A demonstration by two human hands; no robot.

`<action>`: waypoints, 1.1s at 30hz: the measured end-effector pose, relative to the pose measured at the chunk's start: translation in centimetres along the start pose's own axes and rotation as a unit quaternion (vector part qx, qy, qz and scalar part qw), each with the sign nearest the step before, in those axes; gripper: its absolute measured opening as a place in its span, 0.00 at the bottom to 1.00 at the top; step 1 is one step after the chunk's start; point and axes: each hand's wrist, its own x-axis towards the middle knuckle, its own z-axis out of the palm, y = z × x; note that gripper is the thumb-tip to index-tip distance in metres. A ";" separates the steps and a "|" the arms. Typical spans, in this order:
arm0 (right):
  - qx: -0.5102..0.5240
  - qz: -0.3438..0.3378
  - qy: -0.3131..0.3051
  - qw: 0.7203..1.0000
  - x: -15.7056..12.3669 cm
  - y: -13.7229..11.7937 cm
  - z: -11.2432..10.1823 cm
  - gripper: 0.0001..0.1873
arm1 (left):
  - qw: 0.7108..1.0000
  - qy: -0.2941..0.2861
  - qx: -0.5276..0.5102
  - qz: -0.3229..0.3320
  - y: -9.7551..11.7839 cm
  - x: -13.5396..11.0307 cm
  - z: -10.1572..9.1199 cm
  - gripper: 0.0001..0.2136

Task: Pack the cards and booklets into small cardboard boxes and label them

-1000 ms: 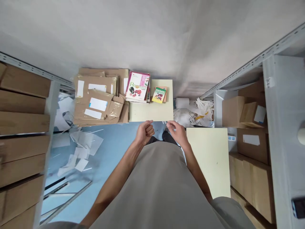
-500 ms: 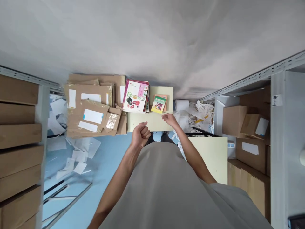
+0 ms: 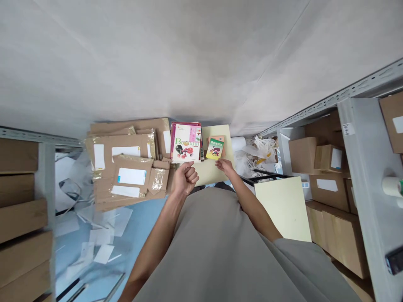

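My left hand (image 3: 185, 177) is curled into a loose fist at the near edge of a pale yellow table (image 3: 210, 172); I cannot see anything in it. My right hand (image 3: 224, 165) reaches over the table just below a small green and yellow booklet (image 3: 215, 148), its fingers bent and close to the booklet's near edge. A larger white and pink book (image 3: 186, 143), on top of a stack, lies left of the booklet and just beyond my left fist.
A heap of brown cardboard mailers (image 3: 127, 165) lies left of the table. Loose white papers (image 3: 100, 226) litter the blue floor. Shredded paper (image 3: 261, 153) and a second pale table (image 3: 283, 207) sit at the right. Metal shelves (image 3: 359, 176) with cardboard boxes stand on both sides.
My right hand has moved away from my left hand and forward onto the table, up to the small booklet. My left fist stays near the table's edge. My view has tilted.
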 end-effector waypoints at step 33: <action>0.182 -0.266 0.301 0.898 -28.5 16.9 -20.2 0.36 | 0.785 -0.329 0.514 -0.103 -25.5 -0.6 7.9 0.22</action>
